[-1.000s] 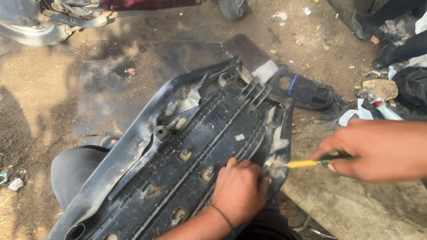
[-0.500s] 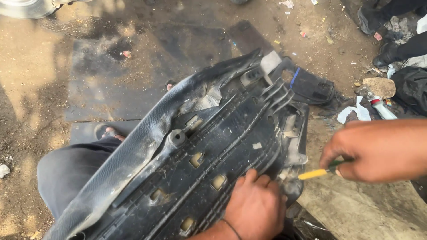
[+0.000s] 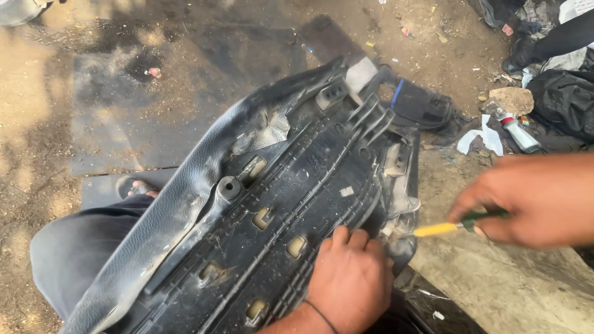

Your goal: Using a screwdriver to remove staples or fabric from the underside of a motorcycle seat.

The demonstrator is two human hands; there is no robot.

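A black motorcycle seat (image 3: 291,185) lies upside down across my lap, its ribbed plastic base facing up and its leather cover folded round the left edge. My left hand (image 3: 349,278) presses flat on the base near its lower right edge, fingers together. My right hand (image 3: 532,198) comes in from the right and grips a screwdriver (image 3: 442,228) with a yellow shaft and green handle. The tool's tip sits at the seat's right rim, where the cover wraps over.
A dark mat (image 3: 167,105) lies on the dirt ground beyond the seat. A black sandal (image 3: 421,105) rests past the seat's far end. A stone (image 3: 510,99), a spray can (image 3: 516,133) and dark cloth (image 3: 566,102) sit at the upper right. My knee (image 3: 80,247) is at left.
The view has drifted so the seat sits higher and more central. My right hand with the screwdriver has stayed at the seat's right rim; my left hand has shifted slightly along the base.
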